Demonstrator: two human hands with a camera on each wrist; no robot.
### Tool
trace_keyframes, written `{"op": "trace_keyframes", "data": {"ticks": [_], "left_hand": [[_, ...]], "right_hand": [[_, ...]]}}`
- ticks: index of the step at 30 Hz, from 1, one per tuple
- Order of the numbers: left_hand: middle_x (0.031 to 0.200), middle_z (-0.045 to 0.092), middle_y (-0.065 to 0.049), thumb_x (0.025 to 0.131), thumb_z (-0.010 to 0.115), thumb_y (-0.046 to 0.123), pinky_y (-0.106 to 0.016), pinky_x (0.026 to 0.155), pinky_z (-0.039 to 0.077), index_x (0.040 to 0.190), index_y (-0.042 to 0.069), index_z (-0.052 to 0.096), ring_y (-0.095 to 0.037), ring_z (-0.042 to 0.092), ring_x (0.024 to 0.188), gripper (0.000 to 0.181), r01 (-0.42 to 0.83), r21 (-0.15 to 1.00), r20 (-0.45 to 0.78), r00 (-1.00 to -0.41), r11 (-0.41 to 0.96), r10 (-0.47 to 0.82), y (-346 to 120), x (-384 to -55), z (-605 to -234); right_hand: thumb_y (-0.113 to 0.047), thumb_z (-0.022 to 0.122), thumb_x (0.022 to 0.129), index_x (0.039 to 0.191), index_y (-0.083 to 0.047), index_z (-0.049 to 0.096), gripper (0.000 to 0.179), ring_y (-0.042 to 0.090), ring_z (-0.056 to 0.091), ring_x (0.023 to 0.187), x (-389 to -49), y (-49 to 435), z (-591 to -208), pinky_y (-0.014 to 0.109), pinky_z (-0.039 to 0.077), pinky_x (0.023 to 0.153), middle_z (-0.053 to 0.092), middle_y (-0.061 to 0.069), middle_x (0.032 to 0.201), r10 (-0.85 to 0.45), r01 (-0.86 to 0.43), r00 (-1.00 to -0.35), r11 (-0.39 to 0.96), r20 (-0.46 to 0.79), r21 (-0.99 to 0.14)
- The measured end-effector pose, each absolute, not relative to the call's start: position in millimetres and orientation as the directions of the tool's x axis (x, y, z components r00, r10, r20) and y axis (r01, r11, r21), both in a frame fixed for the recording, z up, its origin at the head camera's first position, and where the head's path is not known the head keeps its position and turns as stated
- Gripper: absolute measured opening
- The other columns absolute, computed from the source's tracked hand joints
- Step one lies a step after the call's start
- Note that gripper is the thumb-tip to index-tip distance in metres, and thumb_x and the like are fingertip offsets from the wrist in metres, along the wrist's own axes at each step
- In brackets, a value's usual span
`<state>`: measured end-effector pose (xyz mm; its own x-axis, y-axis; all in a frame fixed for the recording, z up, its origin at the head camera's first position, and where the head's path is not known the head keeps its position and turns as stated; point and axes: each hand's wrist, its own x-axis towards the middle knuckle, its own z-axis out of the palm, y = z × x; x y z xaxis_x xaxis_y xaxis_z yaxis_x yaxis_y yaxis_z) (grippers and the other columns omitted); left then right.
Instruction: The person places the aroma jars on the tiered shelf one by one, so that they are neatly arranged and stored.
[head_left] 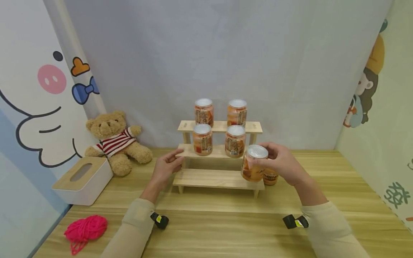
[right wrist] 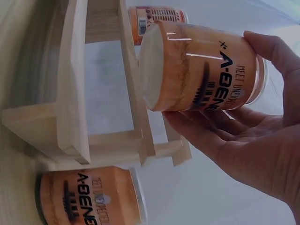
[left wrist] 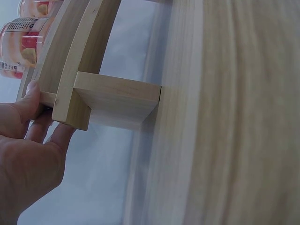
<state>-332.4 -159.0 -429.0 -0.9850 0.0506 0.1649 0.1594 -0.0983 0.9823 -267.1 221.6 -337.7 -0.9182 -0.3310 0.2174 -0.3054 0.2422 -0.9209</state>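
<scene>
A three-tier wooden stand [head_left: 209, 178] is in the middle of the table. My left hand [head_left: 166, 166] grips the left end of its middle tier; in the left wrist view the thumb [left wrist: 32, 96] lies on the top side and fingers curl under the board. My right hand [head_left: 284, 163] holds a clear jar [right wrist: 201, 70] of orange food with a silver lid, above the right end of the bottom tier. Two similar jars stand on the top tier, including one at left [head_left: 204, 114], and two on the middle tier, including one at right [head_left: 235, 142].
Another jar [right wrist: 93, 197] stands on the table beside the stand's right end, partly behind my right hand in the head view. At left are a teddy bear [head_left: 117, 143], a tissue box [head_left: 85, 191] and pink yarn [head_left: 87, 229]. A grey curtain [head_left: 274, 53] hangs behind.
</scene>
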Motion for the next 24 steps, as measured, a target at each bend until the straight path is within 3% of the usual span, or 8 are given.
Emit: {"op": "trace_keyframes", "data": {"ticks": [7, 15, 24], "left_hand": [[0.082, 0.068, 0.003, 0.096, 0.068, 0.003, -0.027, 0.067, 0.049, 0.136, -0.005, 0.058, -0.011, 0.051, 0.068, 0.042, 0.155, 0.982, 0.161, -0.986, -0.11, 0.046, -158, -333, -430], [0.085, 0.068, 0.006, 0.097, 0.067, 0.006, -0.029, 0.077, 0.055, 0.138, -0.004, 0.057, -0.009, 0.061, 0.079, 0.043, 0.157, 0.984, 0.162, -0.985, -0.082, 0.056, -159, -332, -428], [0.083, 0.067, 0.003, 0.096, 0.067, 0.004, -0.025, 0.069, 0.05, 0.137, -0.006, 0.056, -0.009, 0.051, 0.068, 0.043, 0.159, 0.982, 0.165, -0.984, -0.1, 0.059, -160, -332, -429]], "right_hand": [[-0.017, 0.08, 0.086, 0.13, 0.004, 0.056, 0.054, 0.027, 0.063, 0.106, -266, 183, -355, 0.037, 0.054, 0.086, 0.063, 0.017, 0.119, -0.413, -0.302, -0.893, 0.257, 0.179, -0.918], [-0.027, 0.085, 0.082, 0.135, 0.002, 0.054, 0.068, 0.028, 0.061, 0.111, -269, 140, -366, 0.044, 0.051, 0.091, 0.063, 0.013, 0.12, -0.411, -0.297, -0.901, 0.355, 0.137, -0.886], [-0.028, 0.085, 0.082, 0.126, -0.006, 0.061, 0.054, 0.023, 0.061, 0.103, -279, 108, -379, 0.042, 0.051, 0.085, 0.064, 0.007, 0.114, -0.365, -0.36, -0.901, 0.333, 0.233, -0.871]]}}
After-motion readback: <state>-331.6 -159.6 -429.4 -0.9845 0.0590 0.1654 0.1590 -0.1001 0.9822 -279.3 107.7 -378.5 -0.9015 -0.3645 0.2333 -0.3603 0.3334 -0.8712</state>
